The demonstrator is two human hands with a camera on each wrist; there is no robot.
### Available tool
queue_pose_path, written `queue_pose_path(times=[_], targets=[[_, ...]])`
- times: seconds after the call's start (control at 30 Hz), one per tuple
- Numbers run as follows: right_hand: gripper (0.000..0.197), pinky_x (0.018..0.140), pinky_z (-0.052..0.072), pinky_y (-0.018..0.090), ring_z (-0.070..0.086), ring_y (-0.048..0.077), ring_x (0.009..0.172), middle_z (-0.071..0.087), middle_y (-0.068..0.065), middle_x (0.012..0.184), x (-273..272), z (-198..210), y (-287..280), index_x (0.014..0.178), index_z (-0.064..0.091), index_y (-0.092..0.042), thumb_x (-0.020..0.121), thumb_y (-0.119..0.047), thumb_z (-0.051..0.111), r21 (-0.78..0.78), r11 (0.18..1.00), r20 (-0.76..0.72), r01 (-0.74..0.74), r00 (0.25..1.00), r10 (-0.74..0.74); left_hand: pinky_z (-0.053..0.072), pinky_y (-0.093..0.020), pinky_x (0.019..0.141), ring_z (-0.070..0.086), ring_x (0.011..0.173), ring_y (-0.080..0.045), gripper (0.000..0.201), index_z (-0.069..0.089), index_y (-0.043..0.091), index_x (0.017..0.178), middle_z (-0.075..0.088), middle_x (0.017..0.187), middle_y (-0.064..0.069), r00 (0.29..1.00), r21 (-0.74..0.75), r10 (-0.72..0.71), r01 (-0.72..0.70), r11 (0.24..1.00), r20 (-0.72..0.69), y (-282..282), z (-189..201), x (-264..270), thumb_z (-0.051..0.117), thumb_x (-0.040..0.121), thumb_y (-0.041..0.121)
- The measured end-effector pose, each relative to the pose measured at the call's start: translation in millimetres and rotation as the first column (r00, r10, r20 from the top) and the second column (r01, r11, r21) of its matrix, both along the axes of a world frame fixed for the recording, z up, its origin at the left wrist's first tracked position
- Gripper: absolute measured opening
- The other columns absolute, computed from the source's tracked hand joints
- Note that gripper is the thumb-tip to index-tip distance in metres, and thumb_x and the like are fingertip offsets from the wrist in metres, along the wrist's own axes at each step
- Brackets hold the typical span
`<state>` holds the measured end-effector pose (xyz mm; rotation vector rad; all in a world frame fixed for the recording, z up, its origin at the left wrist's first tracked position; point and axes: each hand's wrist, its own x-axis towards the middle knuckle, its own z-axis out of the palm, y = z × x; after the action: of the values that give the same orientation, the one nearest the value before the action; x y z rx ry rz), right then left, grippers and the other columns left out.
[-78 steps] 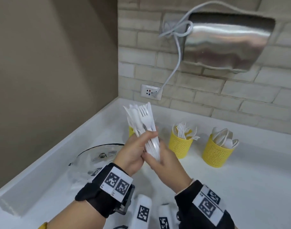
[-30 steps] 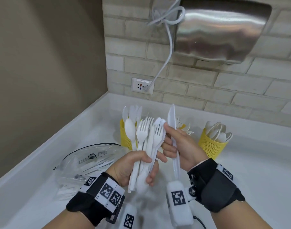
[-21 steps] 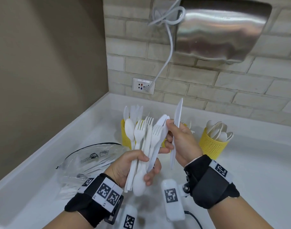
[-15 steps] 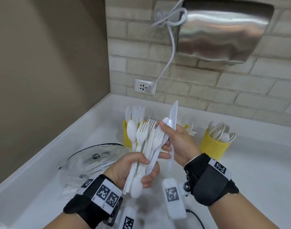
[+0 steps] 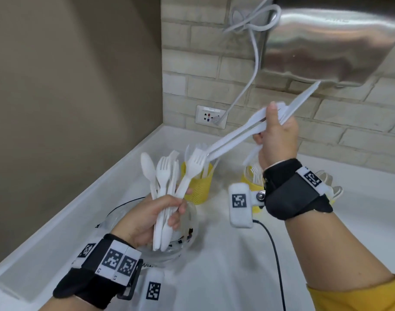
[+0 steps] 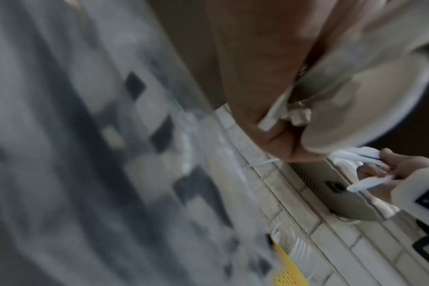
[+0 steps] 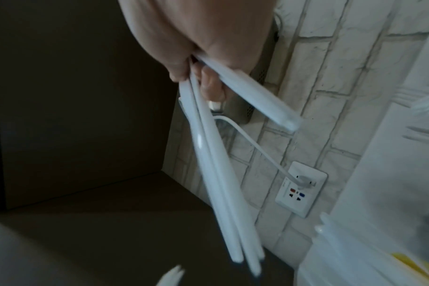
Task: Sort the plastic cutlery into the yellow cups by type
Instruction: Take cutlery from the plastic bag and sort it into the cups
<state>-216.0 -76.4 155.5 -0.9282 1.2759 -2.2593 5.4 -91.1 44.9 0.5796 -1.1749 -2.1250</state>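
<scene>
Right hand (image 5: 278, 135) grips several white knives (image 5: 234, 140) at two o'clock from the left hand (image 5: 151, 216), which clutches a cutlery bundle (image 5: 167, 182).

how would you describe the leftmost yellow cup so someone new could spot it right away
Start at the wall socket in the corner of the white counter; just below it stand yellow mesh cups. The left cup is nearest the corner, right behind the cutlery bundle in the left hand. Flat knife blades stand in it; the middle cup shows fork tines.

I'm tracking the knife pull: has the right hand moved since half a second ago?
Yes. The right hand has risen up and right, from beside the cutlery bundle toward the steel wall unit.
</scene>
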Motion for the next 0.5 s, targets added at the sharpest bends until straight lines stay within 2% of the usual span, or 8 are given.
queue_pose_path(times=[0.1,0.13,0.17,0.27,0.37,0.43,0.47,0.5], targets=[[0.025,0.057,0.049,0.03,0.056,0.011,0.058,0.051,-0.007,0.06,2.4,-8.7,-23.5,0.069,0.048,-0.022,0.092,-0.028,0.051,-0.029,0.99,-0.126,0.141,0.982,-0.144,0.037,-0.023,0.04,0.036,0.036,-0.011,0.035,0.06,0.004,0.104,0.053,0.057,-0.005,0.992,-0.006,0.124,-0.124,0.992,-0.018,-6.5,1.8,9.5,0.057,0.069,0.008],[0.021,0.065,0.051,0.037,0.058,0.016,0.067,0.053,-0.006,0.065,6.1,-15.5,-31.8,0.071,0.052,-0.022,0.091,-0.031,0.051,-0.012,0.985,-0.198,0.17,0.965,-0.169,0.038,-0.023,0.04,0.036,0.036,-0.011,0.033,0.06,0.004,0.103,0.053,0.056,-0.005,0.988,0.001,0.154,-0.154,0.988,-0.03,-8.2,2.4,11.8,0.054,0.07,0.008],[0.018,0.07,0.05,0.037,0.057,0.019,0.073,0.054,-0.005,0.069,10.4,-23.6,-39.4,0.076,0.055,-0.02,0.09,-0.031,0.051,0.009,0.983,-0.273,0.186,0.946,-0.176,0.038,-0.024,0.04,0.036,0.036,-0.011,0.033,0.06,0.005,0.103,0.053,0.056,-0.005,0.984,0.005,0.176,-0.176,0.984,-0.036,-8.9,3.0,13.0,0.054,0.071,0.008],[0.016,0.069,0.041,0.023,0.053,0.018,0.079,0.056,0.002,0.081,26.7,-50.7,-61.9,0.09,0.057,-0.008,0.094,-0.022,0.05,0.077,0.981,-0.484,0.178,0.867,-0.119,0.039,-0.023,0.043,0.037,0.037,-0.011,0.031,0.062,0.007,0.101,0.055,0.058,-0.006,0.977,-0.014,0.211,-0.211,0.977,-0.029,-9.7,4.8,14.8,0.054,0.071,0.009],[0.014,0.063,0.03,0.021,0.049,0.021,0.08,0.049,0.012,0.089,36.9,-78.0,-79.3,0.086,0.053,-0.009,0.093,-0.021,0.052,0.276,0.95,-0.625,0.144,0.778,0.063,0.04,-0.024,0.046,0.04,0.039,-0.012,0.032,0.062,0.008,0.102,0.06,0.061,-0.007,0.973,-0.042,0.229,-0.229,0.972,-0.008,-9.8,6.7,15.1,0.055,0.072,0.011],[0.025,0.072,0.031,0.017,0.047,0.019,0.086,0.047,0.01,0.102,39.5,-87.4,-84.8,0.106,0.056,-0.008,0.09,-0.027,0.057,0.456,0.884,-0.591,0.102,0.777,0.215,0.041,-0.025,0.047,0.043,0.042,-0.014,0.029,0.062,0.008,0.104,0.063,0.065,-0.007,0.972,-0.069,0.234,-0.233,0.97,0.014,-9.6,7.9,16.0,0.058,0.076,0.012],[0.038,0.076,0.033,0.019,0.047,0.017,0.087,0.046,0.006,0.105,39.0,-87.4,-86.3,0.118,0.052,-0.008,0.088,-0.031,0.06,0.488,0.869,-0.553,0.084,0.8,0.233,0.042,-0.026,0.048,0.044,0.043,-0.014,0.025,0.062,0.009,0.105,0.065,0.067,-0.007,0.972,-0.085,0.235,-0.231,0.969,0.032,-9.4,8.4,16.7,0.059,0.08,0.01],[0.044,0.077,0.036,0.023,0.047,0.016,0.084,0.047,0.003,0.101,38.8,-85.2,-88.1,0.122,0.049,-0.008,0.087,-0.033,0.06,0.47,0.879,-0.513,0.073,0.834,0.205,0.043,-0.026,0.049,0.045,0.044,-0.015,0.022,0.062,0.009,0.107,0.065,0.069,-0.007,0.97,-0.099,0.238,-0.233,0.968,0.05,-8.8,9.2,17.1,0.057,0.085,0.009]])
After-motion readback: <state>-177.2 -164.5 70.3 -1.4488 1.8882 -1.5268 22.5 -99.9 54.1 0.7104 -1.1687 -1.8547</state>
